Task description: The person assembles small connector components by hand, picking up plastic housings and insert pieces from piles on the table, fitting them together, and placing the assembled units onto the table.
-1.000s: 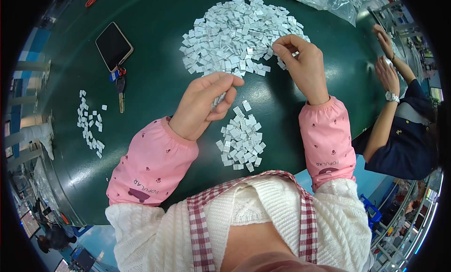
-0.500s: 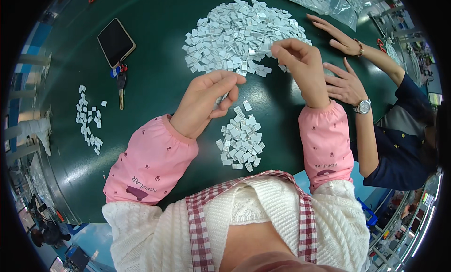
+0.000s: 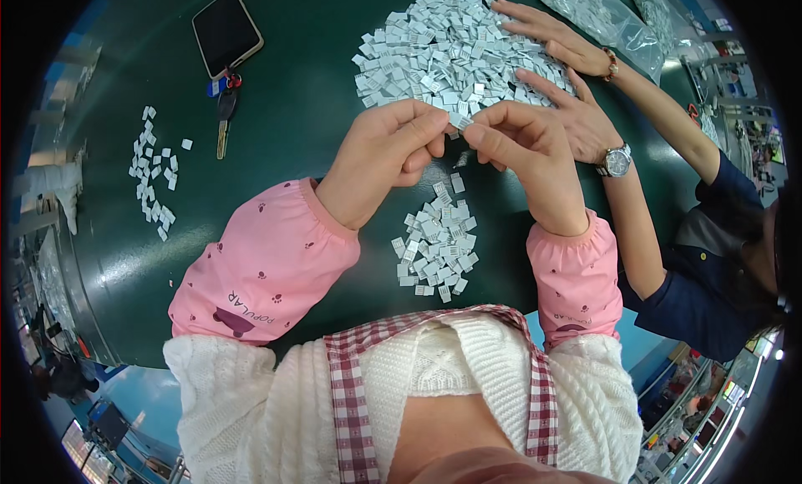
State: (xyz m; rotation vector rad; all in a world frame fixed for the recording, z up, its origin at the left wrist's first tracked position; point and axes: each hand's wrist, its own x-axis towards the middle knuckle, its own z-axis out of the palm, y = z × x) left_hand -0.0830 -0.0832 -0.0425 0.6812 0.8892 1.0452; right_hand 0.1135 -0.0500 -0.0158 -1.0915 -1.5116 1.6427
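A small flat white piece [image 3: 459, 121] with a printed side is pinched between the fingertips of my two hands, just in front of the large pile. My left hand [image 3: 388, 141] is closed, its thumb and forefinger at the piece's left edge; its palm is hidden. On the other edge, my right hand [image 3: 535, 154] holds it with thumb and bent fingers. Many like pieces make up the large pile [image 3: 439, 54] beyond my hands. Nearer to me lies a smaller heap [image 3: 436, 246] of the same pieces. A blurred greyish bit [image 3: 462, 158] shows below my fingertips.
From the right, a co-worker's hands [image 3: 572, 125] reach to the large pile. Clear plastic bags [image 3: 597, 20] lie at the back right. On the dark green table [image 3: 276, 141], a phone [image 3: 227, 35], a key [image 3: 224, 121] and a scattered group of white pieces [image 3: 150, 171] are at left.
My right hand has come back from the large pile to meet my left hand at the white piece. The co-worker's hands have moved left onto the pile. The whole view has shifted slightly.
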